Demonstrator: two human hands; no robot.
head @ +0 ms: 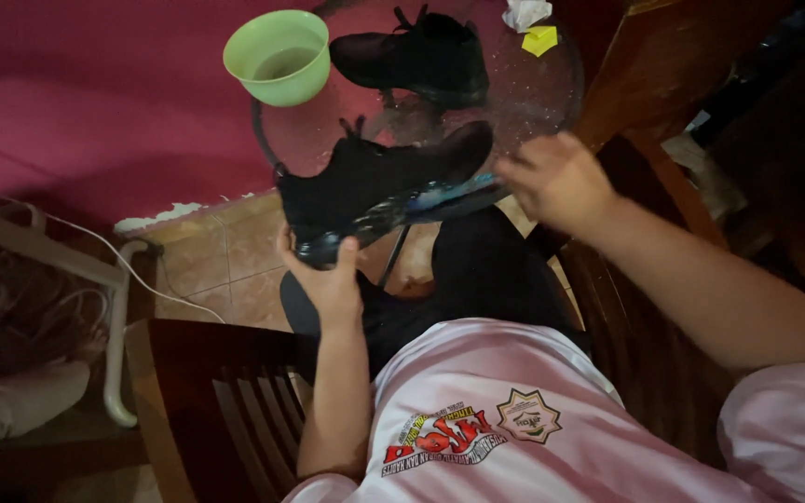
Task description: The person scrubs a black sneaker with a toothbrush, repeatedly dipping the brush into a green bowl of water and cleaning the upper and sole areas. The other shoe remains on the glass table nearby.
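Right hand motion-blurred, grip unclear; left hand's fingers hidden under black shoe.

The black shoe is showing a matt cloth upper, while its sole edge is gleaming glossy blue. A second black shoe is looking equally matt. The green bowl is appearing as smooth plastic. The round surface is looking like speckled glass. The chair is showing dark polished wood; the floor tiles are looking smooth.
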